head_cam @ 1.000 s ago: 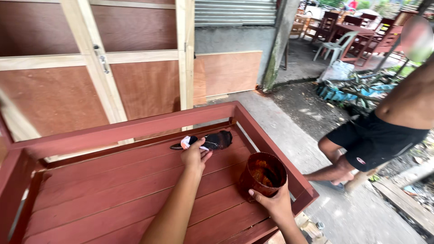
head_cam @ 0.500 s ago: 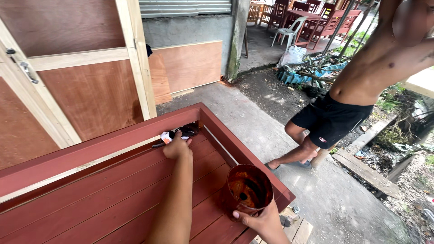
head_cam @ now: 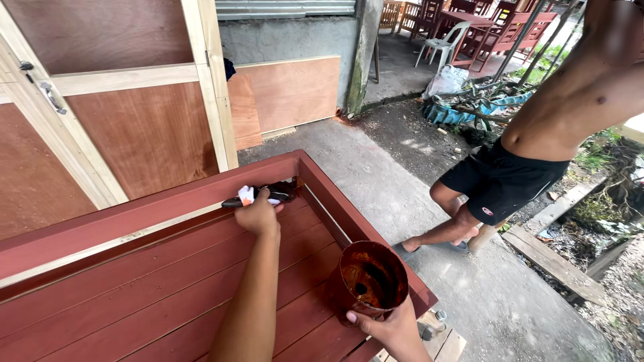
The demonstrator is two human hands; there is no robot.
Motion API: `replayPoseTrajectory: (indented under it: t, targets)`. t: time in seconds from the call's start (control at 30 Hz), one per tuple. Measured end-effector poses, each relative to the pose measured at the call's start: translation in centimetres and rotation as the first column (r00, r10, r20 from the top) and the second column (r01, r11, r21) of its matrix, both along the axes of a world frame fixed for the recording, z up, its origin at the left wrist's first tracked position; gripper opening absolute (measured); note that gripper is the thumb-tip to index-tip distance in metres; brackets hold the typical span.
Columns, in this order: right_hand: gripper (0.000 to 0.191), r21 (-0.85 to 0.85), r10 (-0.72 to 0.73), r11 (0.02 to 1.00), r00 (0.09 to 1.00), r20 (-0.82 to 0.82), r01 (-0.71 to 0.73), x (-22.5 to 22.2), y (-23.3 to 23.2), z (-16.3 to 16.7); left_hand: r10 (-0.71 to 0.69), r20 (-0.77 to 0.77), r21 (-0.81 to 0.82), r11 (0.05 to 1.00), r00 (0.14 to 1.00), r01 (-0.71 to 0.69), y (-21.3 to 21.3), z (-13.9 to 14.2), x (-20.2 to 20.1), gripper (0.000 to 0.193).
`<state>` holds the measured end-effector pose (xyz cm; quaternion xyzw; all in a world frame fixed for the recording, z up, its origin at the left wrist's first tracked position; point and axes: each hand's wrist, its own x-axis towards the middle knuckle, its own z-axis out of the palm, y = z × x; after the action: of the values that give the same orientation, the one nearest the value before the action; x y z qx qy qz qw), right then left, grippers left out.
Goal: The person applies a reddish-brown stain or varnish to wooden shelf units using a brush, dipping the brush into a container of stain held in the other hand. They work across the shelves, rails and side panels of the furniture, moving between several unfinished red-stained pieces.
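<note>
My left hand (head_cam: 258,216) grips a paintbrush (head_cam: 268,194) with a dark, paint-loaded head and a white-wrapped handle, pressed against the inner far rail of a red-brown painted wooden frame (head_cam: 134,268) near its far right corner. My right hand (head_cam: 392,328) holds a rusty brown paint can (head_cam: 370,280) from below, resting over the frame's right rail. The can is open and its inside is coated with dark red-brown paint.
A person in black shorts (head_cam: 503,181) stands barefoot on the concrete at the right. Plywood door panels with pale wooden frames (head_cam: 134,107) lean behind the frame. Loose planks (head_cam: 557,261), debris and chairs (head_cam: 446,43) lie farther right and back.
My left hand has carried the brush from the slats up to the far rail near the corner. The view swung, and the person at the right now stands closer and more upright.
</note>
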<state>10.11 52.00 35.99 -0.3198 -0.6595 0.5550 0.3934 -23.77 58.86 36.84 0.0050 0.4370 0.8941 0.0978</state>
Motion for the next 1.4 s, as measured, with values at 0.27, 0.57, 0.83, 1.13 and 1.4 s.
replayPoseTrajectory:
  t: [0.27,0.57,0.83,1.13,1.4]
  targets:
    - [0.103,0.06,0.111,0.993,0.98,-0.163,-0.102,0.6,1.2,-1.6,0.098,-0.109,-0.154,0.982,0.989,-0.114,4.7,-0.6,1.7,0.024]
    - [0.1,-0.02,0.114,0.993,0.979,-0.17,-0.12,-2.1,-0.2,-1.3,0.136,-0.214,-0.372,0.904,0.967,-0.21,-1.3,0.8,-1.4,0.015]
    - [0.106,-0.069,0.194,0.977,0.976,-0.096,-0.2,-8.2,-2.8,0.2,0.223,-0.37,-0.414,0.829,0.902,-0.375,-13.1,0.6,-6.7,0.018]
    - [0.09,0.068,0.342,0.939,0.913,-0.22,-0.336,-13.4,-6.6,0.1,0.347,-0.465,-0.473,0.68,0.814,-0.56,-30.1,0.0,-13.3,0.023]
    - [0.09,0.149,0.313,0.946,0.931,-0.191,-0.287,-14.6,-7.5,-0.2,0.448,-0.549,-0.412,0.589,0.706,-0.695,-42.8,0.5,-16.6,0.021]
